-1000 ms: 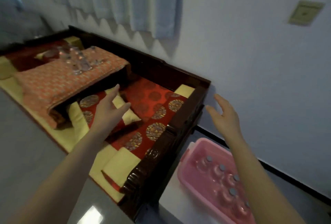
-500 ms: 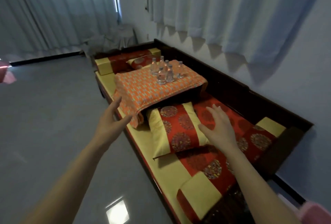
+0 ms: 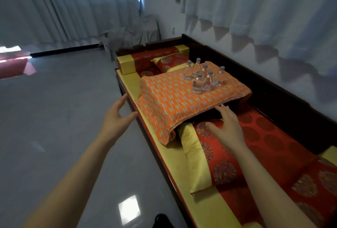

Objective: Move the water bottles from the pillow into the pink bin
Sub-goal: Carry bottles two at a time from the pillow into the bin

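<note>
Several small clear water bottles [image 3: 202, 77] with grey caps stand upright in a cluster on an orange patterned pillow [image 3: 175, 100] on the wooden bench. My left hand [image 3: 116, 116] hovers with spread fingers over the floor beside the pillow's near left side and holds nothing. My right hand [image 3: 226, 127] reaches forward with spread fingers just short of the pillow's near edge, above a red and yellow cushion [image 3: 206, 154], and it is empty too. The pink bin is out of view.
The dark wooden bench [image 3: 273, 98] runs along the curtained wall on the right, covered in red and yellow cushions. A yellow-ended bolster [image 3: 145, 60] lies at its far end. Grey floor [image 3: 54, 118] spreads to the left. A red object [image 3: 12, 65] sits at the far left edge.
The view has swung left from the pink bin to the bench. Both empty hands have moved toward the orange pillow, and the bottles appear larger and closer.
</note>
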Demonstrator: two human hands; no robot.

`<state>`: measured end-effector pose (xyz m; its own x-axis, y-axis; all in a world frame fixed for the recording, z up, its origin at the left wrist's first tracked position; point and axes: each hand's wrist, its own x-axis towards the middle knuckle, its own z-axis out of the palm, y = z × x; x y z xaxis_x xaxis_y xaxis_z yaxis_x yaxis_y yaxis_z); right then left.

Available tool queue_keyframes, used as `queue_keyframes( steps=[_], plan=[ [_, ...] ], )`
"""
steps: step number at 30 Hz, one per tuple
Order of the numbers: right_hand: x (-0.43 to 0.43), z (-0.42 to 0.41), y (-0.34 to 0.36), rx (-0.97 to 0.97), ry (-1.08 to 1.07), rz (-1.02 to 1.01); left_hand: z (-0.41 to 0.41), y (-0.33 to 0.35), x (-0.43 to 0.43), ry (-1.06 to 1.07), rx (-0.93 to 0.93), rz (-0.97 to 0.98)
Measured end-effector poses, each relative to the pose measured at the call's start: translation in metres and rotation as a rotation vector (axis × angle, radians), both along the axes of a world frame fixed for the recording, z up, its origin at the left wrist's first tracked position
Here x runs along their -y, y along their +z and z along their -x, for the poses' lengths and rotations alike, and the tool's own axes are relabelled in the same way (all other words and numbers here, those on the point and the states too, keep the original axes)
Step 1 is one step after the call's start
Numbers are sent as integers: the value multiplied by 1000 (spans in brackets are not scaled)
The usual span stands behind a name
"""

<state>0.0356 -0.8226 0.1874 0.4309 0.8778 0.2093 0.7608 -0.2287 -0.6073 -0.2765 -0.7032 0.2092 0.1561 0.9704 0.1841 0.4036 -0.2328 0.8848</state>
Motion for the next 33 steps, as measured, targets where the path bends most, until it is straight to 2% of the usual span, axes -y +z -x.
queue_keyframes(
  steps=[10,14,20,25,33],
  plan=[
    [-194,-9,-6,-62,-23,-2,-11,1,-190,16,-23,23],
    [-258,-13,-16,-30,-59,12,-17,-13,-273,-3,-42,65],
    [-346,-21,-36,-23,-218,-29,-47,-30,-413,-155,-80,67],
    [-405,-20,-51,-78,-442,-59,-90,-41,-520,-407,-106,52],
    [-458,-46,-77,-259,-713,-77,-189,-90,-617,-650,-181,171]
  ],
)
